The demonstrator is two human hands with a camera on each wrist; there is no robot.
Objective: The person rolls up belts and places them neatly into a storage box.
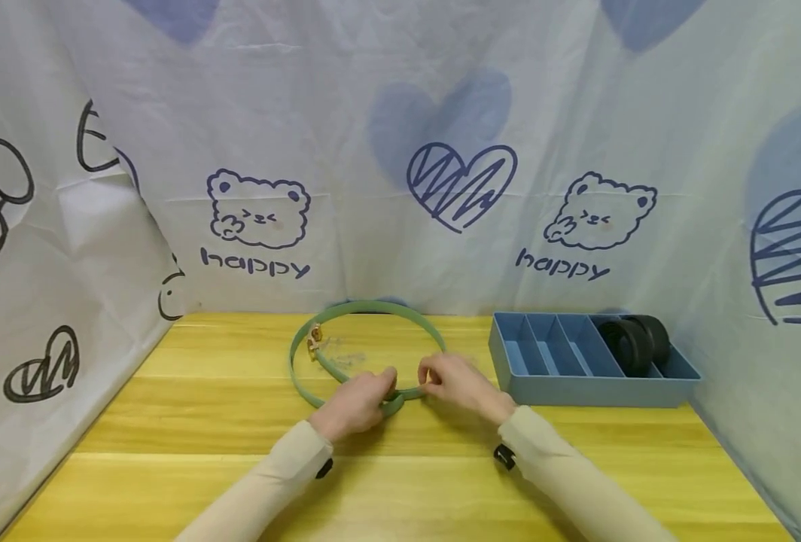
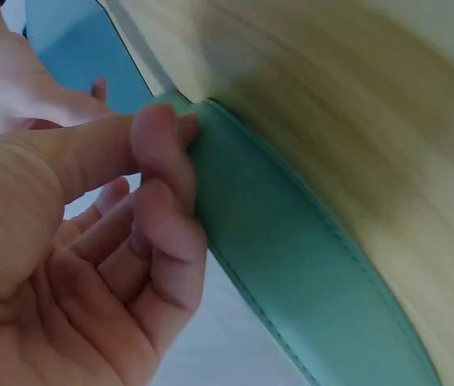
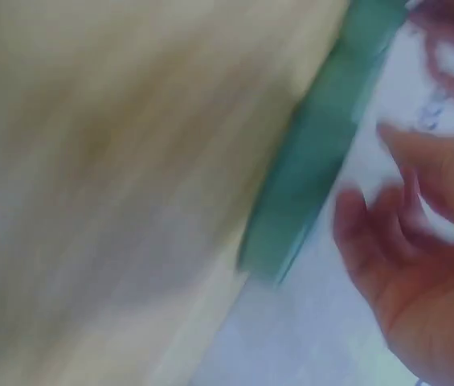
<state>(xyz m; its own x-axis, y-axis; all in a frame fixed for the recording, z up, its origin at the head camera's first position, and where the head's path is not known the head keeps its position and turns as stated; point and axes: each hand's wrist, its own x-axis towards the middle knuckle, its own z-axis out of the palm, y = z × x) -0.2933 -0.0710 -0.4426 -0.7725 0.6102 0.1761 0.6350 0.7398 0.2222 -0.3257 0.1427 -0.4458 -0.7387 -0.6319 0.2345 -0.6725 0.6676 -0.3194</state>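
Observation:
A green stitched belt (image 2: 267,225) with a gold buckle (image 1: 315,342) lies in a wide loop on the wooden table, mostly standing on its edge. My left hand (image 1: 358,403) pinches the belt at the near side of the loop, where two stretches overlap. In the left wrist view, its thumb and curled index finger meet at the strap's edge. My right hand (image 1: 461,384) hovers beside the strap's near right part, fingers loosely bent. The blurred right wrist view has these fingers (image 3: 351,213) a little apart from the green strap (image 3: 315,153).
A blue divided tray (image 1: 577,390) stands at the back right, with black rolled items (image 1: 627,346) in its right compartments. Small clear pieces (image 1: 342,361) lie inside the belt loop. Behind the table (image 1: 238,429) hangs a printed white cloth (image 1: 373,248).

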